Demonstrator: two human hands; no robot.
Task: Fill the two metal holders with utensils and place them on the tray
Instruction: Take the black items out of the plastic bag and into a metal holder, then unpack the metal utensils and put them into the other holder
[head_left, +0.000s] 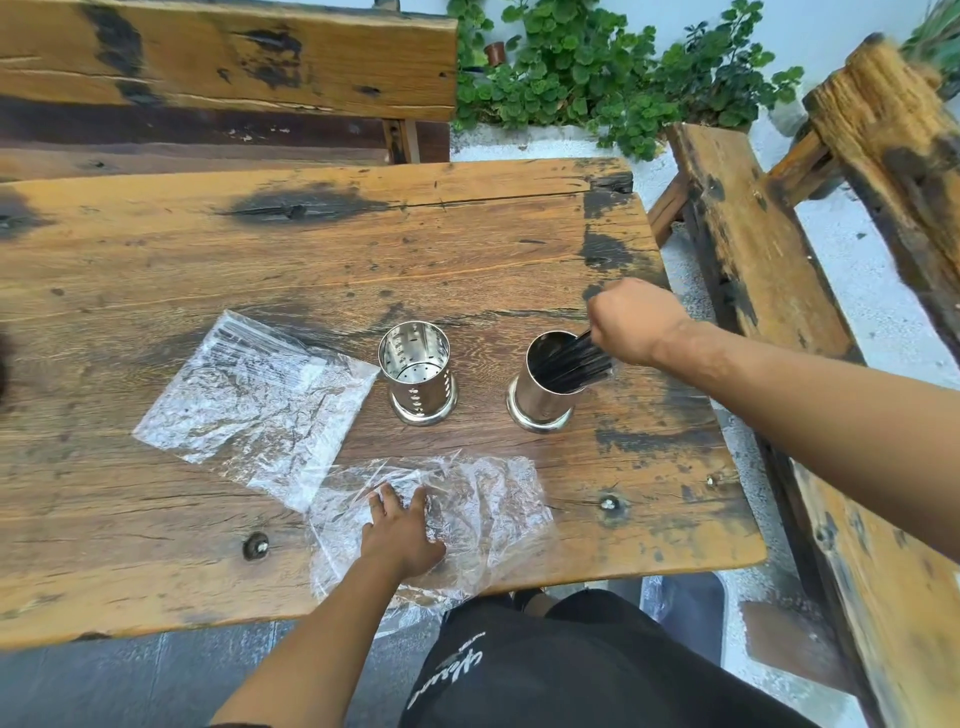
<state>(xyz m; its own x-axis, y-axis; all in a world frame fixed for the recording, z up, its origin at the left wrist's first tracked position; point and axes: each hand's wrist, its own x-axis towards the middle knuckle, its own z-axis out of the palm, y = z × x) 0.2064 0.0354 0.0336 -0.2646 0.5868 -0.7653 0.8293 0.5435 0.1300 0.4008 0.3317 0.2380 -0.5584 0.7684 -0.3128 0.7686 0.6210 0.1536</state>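
Two shiny metal holders stand upright on the wooden table (156, 249). The left holder (418, 382) has perforated walls and nothing shows inside it. The right holder (543, 392) has a bundle of black utensils (574, 364) slanting into its mouth. My right hand (636, 319) is closed around the upper end of that bundle, just right of the holder's rim. My left hand (402, 527) lies flat with spread fingers on a crumpled clear plastic bag (488, 499) near the front edge. No tray is visible.
A second clear plastic bag (249, 389) lies flat left of the holders. Wooden benches stand behind the table (223, 57) and along its right side (753, 244). Green plants (597, 67) grow at the back. My dark-clothed lap (571, 670) is below the table's front edge.
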